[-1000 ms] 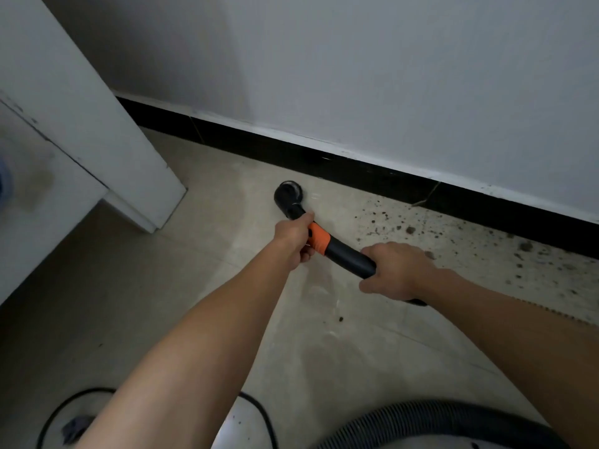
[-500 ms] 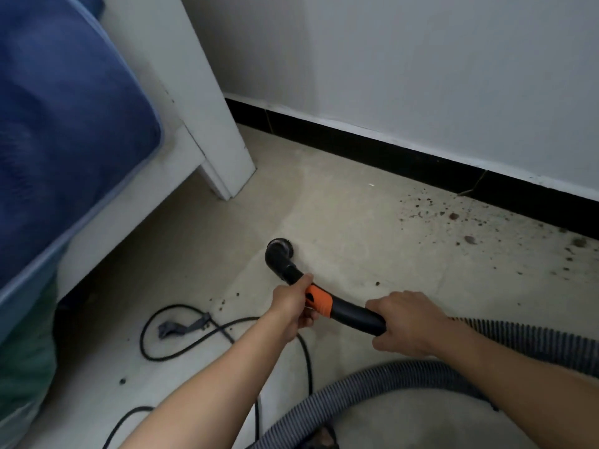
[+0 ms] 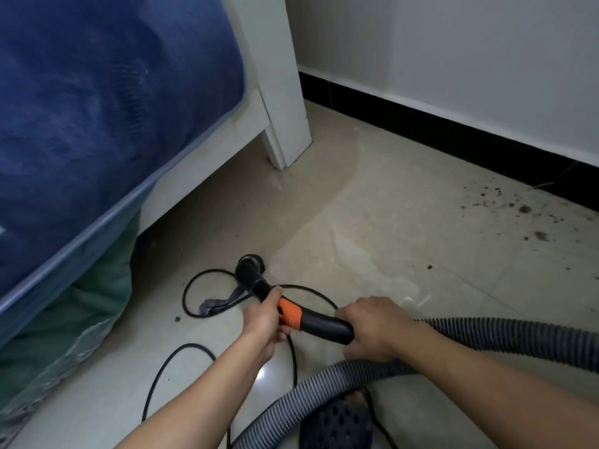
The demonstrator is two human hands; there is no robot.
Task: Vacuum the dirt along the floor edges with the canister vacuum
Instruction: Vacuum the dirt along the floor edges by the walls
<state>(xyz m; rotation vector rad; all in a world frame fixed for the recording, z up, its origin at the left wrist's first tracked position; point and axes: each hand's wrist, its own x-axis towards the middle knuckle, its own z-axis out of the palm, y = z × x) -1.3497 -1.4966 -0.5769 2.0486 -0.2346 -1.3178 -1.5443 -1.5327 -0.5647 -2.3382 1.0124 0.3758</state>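
Both hands wrapped around vacuum wand: left hand [image 3: 264, 322] closed at orange collar [image 3: 289, 313], right hand [image 3: 372, 328] closed on black grip where ribbed hose [image 3: 505, 335] joins. Round nozzle [image 3: 249, 268] at frame centre, on or just above floor, beside looped black cord [image 3: 194, 286], near bed frame [image 3: 278, 92]. Dirt specks [image 3: 522, 218] at right edge below black baseboard [image 3: 453, 128], well apart from nozzle. Judgement: strip by bed leg looks clean; right-hand patch remains, task partly done.
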